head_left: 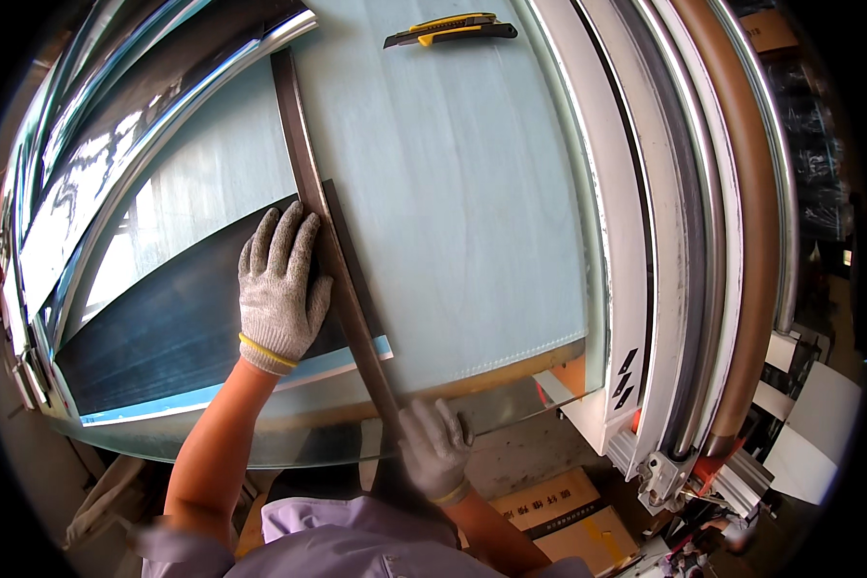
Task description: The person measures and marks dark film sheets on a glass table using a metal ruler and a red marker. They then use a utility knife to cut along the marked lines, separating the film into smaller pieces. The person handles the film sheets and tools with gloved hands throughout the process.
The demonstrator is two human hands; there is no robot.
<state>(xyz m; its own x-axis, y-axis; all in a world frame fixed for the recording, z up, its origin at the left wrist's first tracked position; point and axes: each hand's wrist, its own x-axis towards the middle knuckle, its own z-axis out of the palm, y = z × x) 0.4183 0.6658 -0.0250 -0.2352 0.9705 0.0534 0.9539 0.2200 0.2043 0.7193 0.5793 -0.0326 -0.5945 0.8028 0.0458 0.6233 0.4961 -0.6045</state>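
Observation:
My left hand (284,284), in a grey knit glove with a yellow cuff edge, lies flat with fingers stretched out on a dark sheet of film (154,337). Its fingertips reach the side of a long dark straightedge (354,318). This bar crosses the sheet, and a strip of the sheet shows beyond its right side. At the bar's near end, over the table edge, is my right hand (435,448), also gloved. Motion blurs its fingers, so I cannot tell whether they grip the bar. A blue-white strip (135,414) runs along the sheet's near edge.
A yellow and black utility knife (453,34) lies at the far side of the pale blue work surface (453,212). Shiny film rolls (116,164) curve along the left. Long rails and a brown roll (753,241) border the right. Cardboard boxes (559,511) sit below the near edge.

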